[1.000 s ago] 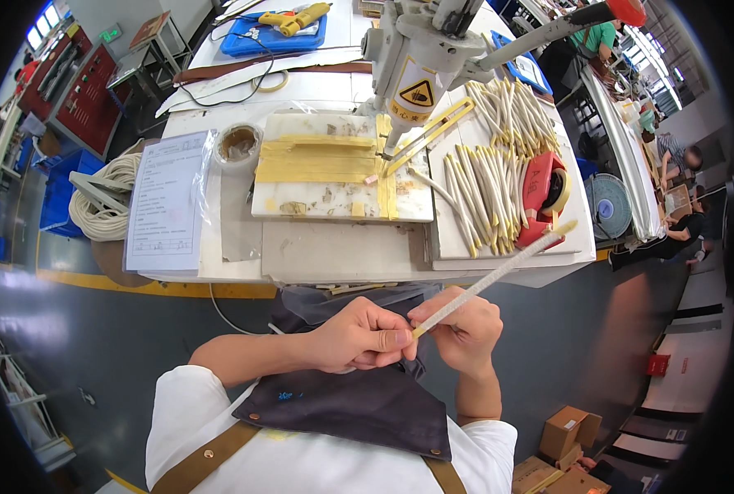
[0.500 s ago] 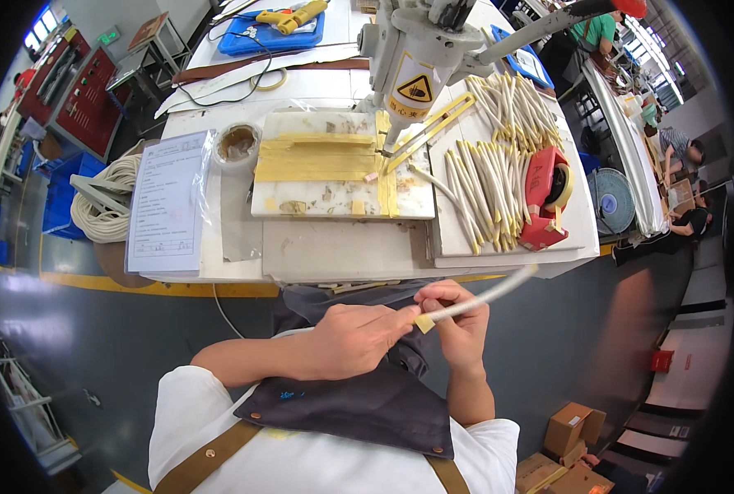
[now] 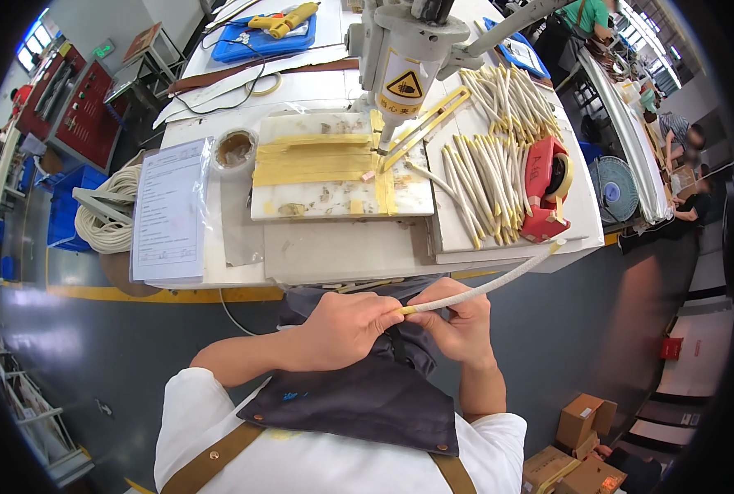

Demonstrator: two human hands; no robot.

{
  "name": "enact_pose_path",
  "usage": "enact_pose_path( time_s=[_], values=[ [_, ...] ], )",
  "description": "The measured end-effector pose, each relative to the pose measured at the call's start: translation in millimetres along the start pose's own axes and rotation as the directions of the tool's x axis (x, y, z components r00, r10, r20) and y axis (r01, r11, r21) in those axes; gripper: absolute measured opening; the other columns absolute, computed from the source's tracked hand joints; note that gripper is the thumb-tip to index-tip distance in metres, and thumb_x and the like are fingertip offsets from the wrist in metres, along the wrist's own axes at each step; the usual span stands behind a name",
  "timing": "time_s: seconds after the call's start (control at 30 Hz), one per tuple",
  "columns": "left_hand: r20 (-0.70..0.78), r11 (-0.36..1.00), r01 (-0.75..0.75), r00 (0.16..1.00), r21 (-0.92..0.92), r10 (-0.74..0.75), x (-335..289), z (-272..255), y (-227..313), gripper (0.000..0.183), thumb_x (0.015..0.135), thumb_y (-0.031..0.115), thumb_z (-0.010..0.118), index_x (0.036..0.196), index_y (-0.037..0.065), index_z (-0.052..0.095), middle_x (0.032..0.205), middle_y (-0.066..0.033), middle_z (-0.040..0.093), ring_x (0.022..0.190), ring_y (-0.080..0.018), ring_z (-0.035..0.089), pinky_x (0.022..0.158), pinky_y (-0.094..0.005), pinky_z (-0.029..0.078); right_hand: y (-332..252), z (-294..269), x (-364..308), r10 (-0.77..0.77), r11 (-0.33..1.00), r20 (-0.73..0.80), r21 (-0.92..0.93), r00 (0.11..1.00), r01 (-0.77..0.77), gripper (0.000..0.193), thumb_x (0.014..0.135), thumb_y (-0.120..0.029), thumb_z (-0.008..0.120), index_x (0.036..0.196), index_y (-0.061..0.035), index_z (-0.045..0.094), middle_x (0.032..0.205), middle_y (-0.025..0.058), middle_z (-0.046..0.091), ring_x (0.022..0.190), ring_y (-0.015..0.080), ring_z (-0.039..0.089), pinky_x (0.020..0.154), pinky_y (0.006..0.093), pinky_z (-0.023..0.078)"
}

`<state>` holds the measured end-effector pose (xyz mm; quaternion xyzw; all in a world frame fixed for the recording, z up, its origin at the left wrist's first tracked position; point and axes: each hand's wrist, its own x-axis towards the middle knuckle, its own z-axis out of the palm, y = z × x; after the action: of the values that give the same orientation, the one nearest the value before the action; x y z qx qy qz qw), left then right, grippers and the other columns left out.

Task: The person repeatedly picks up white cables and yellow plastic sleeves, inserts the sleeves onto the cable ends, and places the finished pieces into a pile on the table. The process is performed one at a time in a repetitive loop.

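Between both hands, over my lap in front of the bench, I hold a length of white cord [image 3: 498, 285] with yellow tape on its ends. My left hand [image 3: 349, 326] pinches the yellow-taped near end. My right hand [image 3: 456, 319] grips the cord just beside that end, thumb on top. The cord's free end curves up and right toward the bench edge. Many similar taped cord pieces [image 3: 486, 185] lie in rows on the right of the bench. A red tape dispenser [image 3: 540, 185] with a yellow roll stands next to them.
A grey press [image 3: 408, 62] with a warning label stands over a marble slab [image 3: 342, 202] partly covered in yellow tape. Left of it are a tape roll [image 3: 235, 150] and a printed sheet [image 3: 169, 214]. A glue gun [image 3: 288, 18] lies in a blue tray [image 3: 261, 51] behind.
The yellow tape flap at the cord's near end now lies wrapped round it. My left fingers have closed over that end, and the cord's far end has risen slightly rightward.
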<state>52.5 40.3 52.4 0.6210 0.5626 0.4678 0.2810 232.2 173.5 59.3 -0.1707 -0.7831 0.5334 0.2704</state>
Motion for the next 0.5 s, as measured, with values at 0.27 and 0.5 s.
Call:
enact_pose_path(
  time_s=[0.27, 0.5],
  values=[
    [0.401, 0.443, 0.571, 0.813, -0.691, -0.422, 3, -11, -6, 0.023, 0.102, 0.018, 0.064, 0.105, -0.003, 0.071, 0.066, -0.0041, 0.061, 0.051, -0.0077, 0.052, 0.046, -0.024, 0.039, 7, 0, 18, -0.089, 0.995, -0.037, 0.032, 0.995, 0.09, 0.022, 0.08, -0.007, 0.084, 0.096, 0.003, 0.073, 0.08, 0.0081, 0.069, 0.067, 0.0103, 0.065, 0.057, 0.0245, 0.051],
    [-0.294, 0.898, -0.122, 0.919, 0.423, 0.264, -1, 5, 4, 0.018, 0.086, 0.009, 0.077, 0.101, 0.001, 0.071, 0.072, -0.0122, 0.067, 0.059, -0.0196, 0.067, 0.053, -0.03, 0.052, 21, 26, -5, 0.228, 0.783, 0.002, 0.594, 0.974, -0.185, 0.021, 0.086, 0.001, 0.078, 0.105, 0.0058, 0.074, 0.089, 0.0057, 0.067, 0.068, 0.0116, 0.064, 0.059, 0.0237, 0.052]
  ],
)
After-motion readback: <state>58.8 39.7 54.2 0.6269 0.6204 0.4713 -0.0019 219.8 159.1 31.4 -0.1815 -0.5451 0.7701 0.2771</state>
